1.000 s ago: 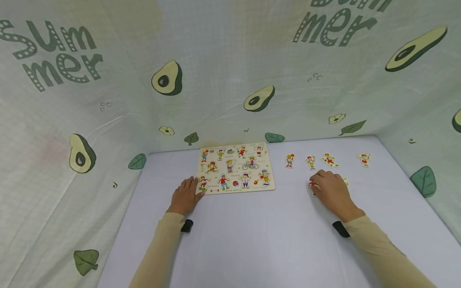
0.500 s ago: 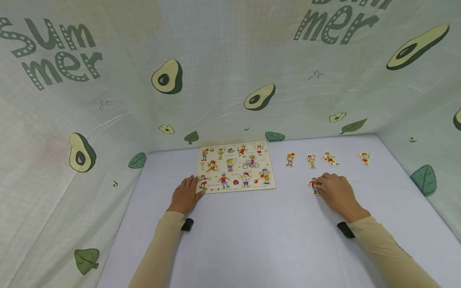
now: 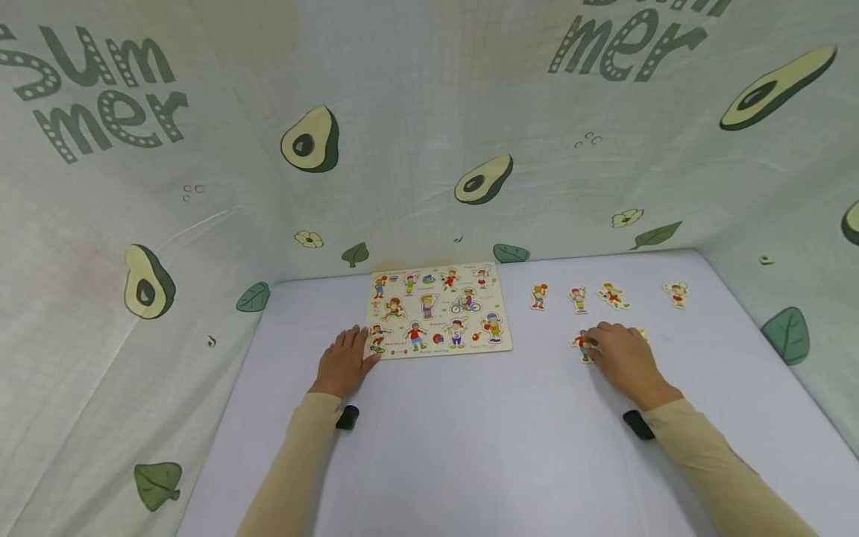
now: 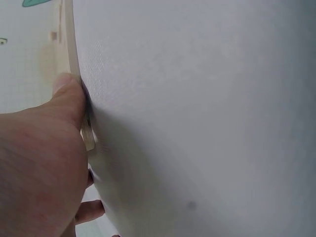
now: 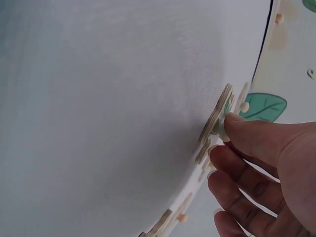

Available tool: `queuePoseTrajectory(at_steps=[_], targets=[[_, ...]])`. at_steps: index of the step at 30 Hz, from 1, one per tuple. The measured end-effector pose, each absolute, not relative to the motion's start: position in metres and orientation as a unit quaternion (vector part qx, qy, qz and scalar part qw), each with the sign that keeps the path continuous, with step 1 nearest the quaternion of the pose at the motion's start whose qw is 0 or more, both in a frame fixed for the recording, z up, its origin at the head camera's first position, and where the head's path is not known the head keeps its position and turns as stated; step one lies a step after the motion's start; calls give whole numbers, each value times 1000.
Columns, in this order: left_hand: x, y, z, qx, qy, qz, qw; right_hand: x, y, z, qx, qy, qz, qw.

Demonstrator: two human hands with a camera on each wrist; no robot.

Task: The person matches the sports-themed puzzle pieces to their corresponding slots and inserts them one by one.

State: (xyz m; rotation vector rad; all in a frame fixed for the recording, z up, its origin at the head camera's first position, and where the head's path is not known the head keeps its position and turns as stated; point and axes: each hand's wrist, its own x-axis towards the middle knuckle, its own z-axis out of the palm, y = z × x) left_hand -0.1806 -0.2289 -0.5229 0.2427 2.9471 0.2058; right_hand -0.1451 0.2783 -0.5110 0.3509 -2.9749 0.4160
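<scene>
A flat wooden puzzle board (image 3: pixel 436 352), printed with several children playing sports, lies at the back middle of the white table in the head view. My left hand (image 3: pixel 341 363) rests at its front left corner; the left wrist view has the thumb (image 4: pixel 69 96) against the board's edge. Further right, my right hand (image 3: pixel 625 363) pinches a puzzle piece (image 3: pixel 580 343) of a child in a red top, partly hidden by the fingers. In the right wrist view, thumb and forefinger meet on the knob of this piece (image 5: pixel 216 116), which is at or just above the tabletop.
Other puzzle pieces lie behind the right hand: one with a raised ball (image 3: pixel 539 297), one in a red cap (image 3: pixel 579 300), a soccer player (image 3: pixel 614 296), and one further right (image 3: pixel 676 294). Another piece (image 3: pixel 643 333) is mostly hidden. An avocado-print cloth (image 3: pixel 403 149) hangs behind.
My right hand has shifted slightly right, so more of the red-topped puzzle piece shows than a second ago. The left hand stays at the board's corner.
</scene>
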Motion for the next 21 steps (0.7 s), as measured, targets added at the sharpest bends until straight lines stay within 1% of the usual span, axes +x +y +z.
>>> queuePoseTrajectory(at_steps=[12,21], targets=[[-177,-225,-517,76,991,70,82,-150,276,-511,108,-984,135,49],[-179,-227,-519,76,992,58,85,-154,276,-512,113,-984,129,44]])
